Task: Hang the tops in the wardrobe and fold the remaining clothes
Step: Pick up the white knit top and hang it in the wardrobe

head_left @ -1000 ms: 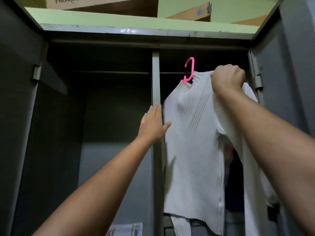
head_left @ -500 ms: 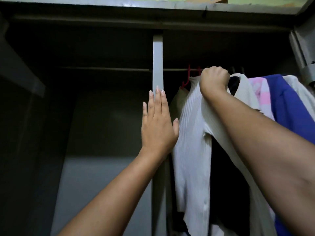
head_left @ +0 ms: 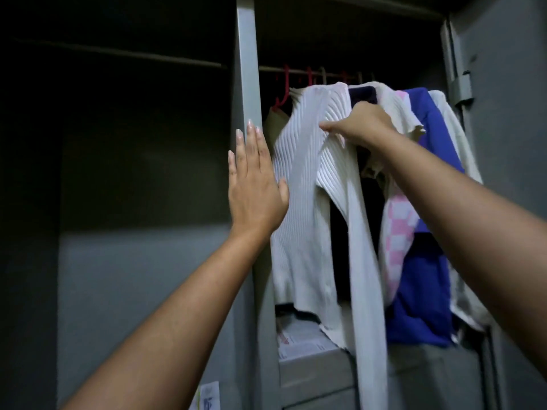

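Head view. White ribbed top hangs in wardrobe right compartment, on red hanger hooked over rail; long axis vertical, one sleeve trailing low.

Right hand nearer: at top's shoulder, just right of neckline. Grip loosely bent, thumb extended against knit; pinching or only pushing, cannot tell.

Left hand: grip spread flat, fingers straight, pressed on grey metal centre post, just left of top.

Knit soft, ridged, limp. Blue garment and pink checked garment crowd right.
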A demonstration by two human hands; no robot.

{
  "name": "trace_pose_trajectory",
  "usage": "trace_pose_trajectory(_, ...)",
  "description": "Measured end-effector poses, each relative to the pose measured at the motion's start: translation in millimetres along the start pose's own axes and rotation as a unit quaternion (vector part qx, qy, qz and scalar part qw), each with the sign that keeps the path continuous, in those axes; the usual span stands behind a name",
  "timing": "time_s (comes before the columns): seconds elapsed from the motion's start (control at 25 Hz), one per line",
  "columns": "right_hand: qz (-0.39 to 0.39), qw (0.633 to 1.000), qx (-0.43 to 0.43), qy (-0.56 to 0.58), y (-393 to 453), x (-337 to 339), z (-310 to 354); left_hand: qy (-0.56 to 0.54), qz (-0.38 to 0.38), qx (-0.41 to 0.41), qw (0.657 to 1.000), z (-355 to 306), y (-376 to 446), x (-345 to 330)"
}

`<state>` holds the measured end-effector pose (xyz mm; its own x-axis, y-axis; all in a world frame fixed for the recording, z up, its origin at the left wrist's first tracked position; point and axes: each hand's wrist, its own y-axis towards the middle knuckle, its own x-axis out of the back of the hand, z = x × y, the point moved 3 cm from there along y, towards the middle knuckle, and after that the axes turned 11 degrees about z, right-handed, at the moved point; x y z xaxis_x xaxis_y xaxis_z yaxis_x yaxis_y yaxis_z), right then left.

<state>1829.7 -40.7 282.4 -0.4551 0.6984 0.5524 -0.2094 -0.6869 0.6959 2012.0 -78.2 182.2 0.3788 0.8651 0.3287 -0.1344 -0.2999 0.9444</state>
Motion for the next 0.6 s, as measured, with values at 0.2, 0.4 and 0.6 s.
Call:
trace_pose_trajectory(0.2, 0.273, 0.947, -0.132, -0.105, -94.8, -75.0, -58.2, -0.121, 0.016, 0.033, 0.992, 2.2, -59.9, -13.1)
trace_pose_trajectory(0.4, 0.523, 0.788, -0.263, -0.191, -144.8, -160.1, -99.1, -0.191, 0.019, 0.059, 0.980, 6.1, -97.6, -28.7)
trace_pose_trajectory(0.6, 0.378, 0.882, -0.206, 0.191, -101.2, -197.0, -55.1, -0.231, 0.003, 0.045, 0.972, 9.4, -98.8, -31.0)
